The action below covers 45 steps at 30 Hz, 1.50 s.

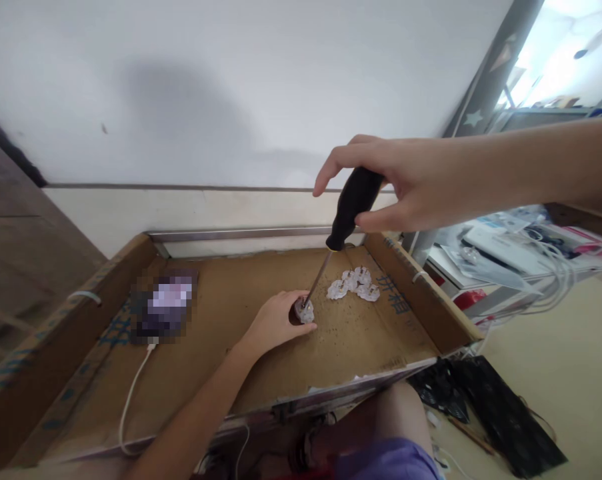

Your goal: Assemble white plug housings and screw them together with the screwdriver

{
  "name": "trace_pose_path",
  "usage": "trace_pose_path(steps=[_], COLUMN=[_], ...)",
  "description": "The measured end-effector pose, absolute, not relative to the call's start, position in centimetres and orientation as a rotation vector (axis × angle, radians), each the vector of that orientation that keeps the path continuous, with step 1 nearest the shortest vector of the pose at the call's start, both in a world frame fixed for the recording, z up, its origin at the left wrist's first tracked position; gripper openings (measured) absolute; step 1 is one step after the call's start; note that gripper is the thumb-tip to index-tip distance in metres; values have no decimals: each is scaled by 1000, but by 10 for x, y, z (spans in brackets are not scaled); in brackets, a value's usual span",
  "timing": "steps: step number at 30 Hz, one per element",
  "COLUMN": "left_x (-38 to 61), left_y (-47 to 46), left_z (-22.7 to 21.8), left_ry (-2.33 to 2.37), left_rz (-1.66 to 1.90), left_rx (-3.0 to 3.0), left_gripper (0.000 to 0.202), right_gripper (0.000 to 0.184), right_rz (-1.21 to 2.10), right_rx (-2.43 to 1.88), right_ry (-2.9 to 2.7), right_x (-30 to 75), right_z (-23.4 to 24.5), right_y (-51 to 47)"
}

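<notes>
My right hand (pixel 381 177) is closed around the black handle of a screwdriver (pixel 353 203), held at a slant above the cardboard. Its thin metal shaft runs down to a small clear plastic part (pixel 307 312), and the tip meets it near a screw hole. My left hand (pixel 279 317) grips this part between thumb and fingers, steadying it against the cardboard surface (pixel 221 293). Several similar clear plastic parts (pixel 355 283) with small metal pieces lie in a cluster to the right. Many tiny dark specks, too small to name, are scattered around them.
A phone (pixel 165 303) with a blurred screen lies at the left, plugged into a white cable (pixel 128 407). Raised cardboard walls (pixel 421 293) border the surface. Behind stands a white wall (pixel 231 100). At the right, a table holds a white device (pixel 501 247) and tangled cables.
</notes>
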<state>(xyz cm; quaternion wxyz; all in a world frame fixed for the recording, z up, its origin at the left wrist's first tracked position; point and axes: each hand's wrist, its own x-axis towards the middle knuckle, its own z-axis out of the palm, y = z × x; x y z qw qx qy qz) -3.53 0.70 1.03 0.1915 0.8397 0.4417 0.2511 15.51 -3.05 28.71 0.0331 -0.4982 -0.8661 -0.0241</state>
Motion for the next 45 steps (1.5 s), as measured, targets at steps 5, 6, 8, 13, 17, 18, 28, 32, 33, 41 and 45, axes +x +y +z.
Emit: trace_pose_path(steps=[5,6,8,13,17,18,28,32,33,41,45], left_x=[-36,-36,-36,-35,-35,-35,-34,-34,-33,-34,-33], left_y=[7,7,7,7,7,7,6,7,8,11,11], left_z=[10,9,9,7,8,8,11,11,11,6,2], left_ry=[1215,1212,1207,1230,1236,1234,1235,1246,1253,1261,1241], left_rz=[723,719,717,726,708,701,702,685,678,750,776], left_rx=[2353,2351,2355,2367,2359,2360,2352,2358,2362,2412,2416], left_gripper=[58,58,57,57,55,55,53,51,50,27,26], right_gripper=[29,29,32,32,34,31,34,29,26,22,26], right_rz=[-84,-87,-105,-100,-93,-123,-222,-207,-190,-34,-4], right_rx=[-1569,-1562,-1511,-1306,-1314,-1323,-1323,-1333,-1348,-1382,-1298], right_ry=[-2682,-2666,-2615,-2588,-2659,-2678,-2726,-2745,-2751,-2758,-2741], right_x=[171,176,184,172,152,150,159,151,148,149,155], right_z=[284,282,277,273,280,282,281,283,285,287,282], right_y=[-41,-42,-41,-32,-29,-29,-31,-33,-34,-39,-37])
